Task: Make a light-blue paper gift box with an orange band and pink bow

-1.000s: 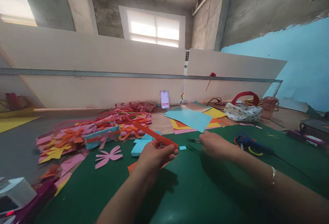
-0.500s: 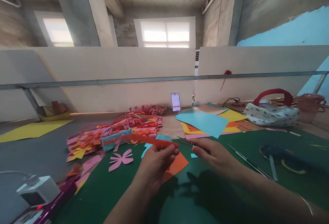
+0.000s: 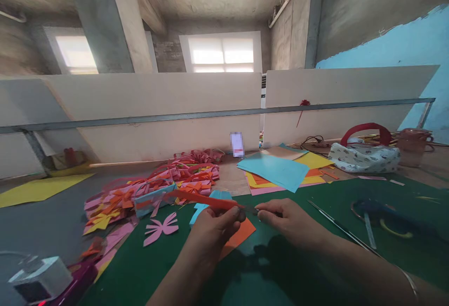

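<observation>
My left hand (image 3: 219,226) pinches a folded orange paper strip (image 3: 203,198) near its right end. The strip's other end reaches left over the paper pile. In my right hand (image 3: 289,217) are small scissors (image 3: 251,210), their blades pointing left and meeting the strip's end at my left fingertips. My fingers hide the handles. Below my left hand lies an orange paper sheet (image 3: 242,236) on the green mat (image 3: 280,268). Blue paper pieces (image 3: 219,195) sit just behind the hand. A pink butterfly-shaped cutout (image 3: 161,229) rests to its left.
A heap of coloured paper cutouts (image 3: 196,172) spreads at the left back. Stacked coloured sheets, blue (image 3: 277,168) on top, lie behind my right hand. Metal tweezers (image 3: 336,222) and dark-handled scissors (image 3: 382,217) are at right. A charger (image 3: 40,278) stands front left.
The scissors have come down and left, from beside the strip's end to against it. My right hand has moved closer to the left. The camera view has shifted slightly.
</observation>
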Demonstrator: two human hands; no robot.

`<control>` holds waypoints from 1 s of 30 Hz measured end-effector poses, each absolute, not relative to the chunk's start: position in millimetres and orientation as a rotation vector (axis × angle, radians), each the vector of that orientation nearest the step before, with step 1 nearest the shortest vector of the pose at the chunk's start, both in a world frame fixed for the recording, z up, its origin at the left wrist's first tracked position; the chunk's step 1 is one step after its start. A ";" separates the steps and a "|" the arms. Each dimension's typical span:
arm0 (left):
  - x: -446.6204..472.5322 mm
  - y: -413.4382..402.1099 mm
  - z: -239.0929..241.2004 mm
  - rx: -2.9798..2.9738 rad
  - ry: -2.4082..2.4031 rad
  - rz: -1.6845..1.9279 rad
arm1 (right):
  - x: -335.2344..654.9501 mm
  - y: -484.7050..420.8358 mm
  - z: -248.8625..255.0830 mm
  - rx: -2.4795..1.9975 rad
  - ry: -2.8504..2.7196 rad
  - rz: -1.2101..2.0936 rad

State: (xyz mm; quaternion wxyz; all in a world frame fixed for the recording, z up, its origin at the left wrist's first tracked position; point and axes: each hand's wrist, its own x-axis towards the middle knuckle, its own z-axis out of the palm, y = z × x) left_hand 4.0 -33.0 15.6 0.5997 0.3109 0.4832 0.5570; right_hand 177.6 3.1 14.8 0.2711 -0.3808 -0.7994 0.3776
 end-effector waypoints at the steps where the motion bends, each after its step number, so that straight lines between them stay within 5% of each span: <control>1: 4.2 -33.1 16.0 0.729 1.123 1.287 | 177.5 3.6 14.5 -1.033 -2.148 1.024; 30: 7.4 -37.2 22.2 0.687 1.173 1.296 | 179.0 2.8 15.6 -1.052 -2.136 1.083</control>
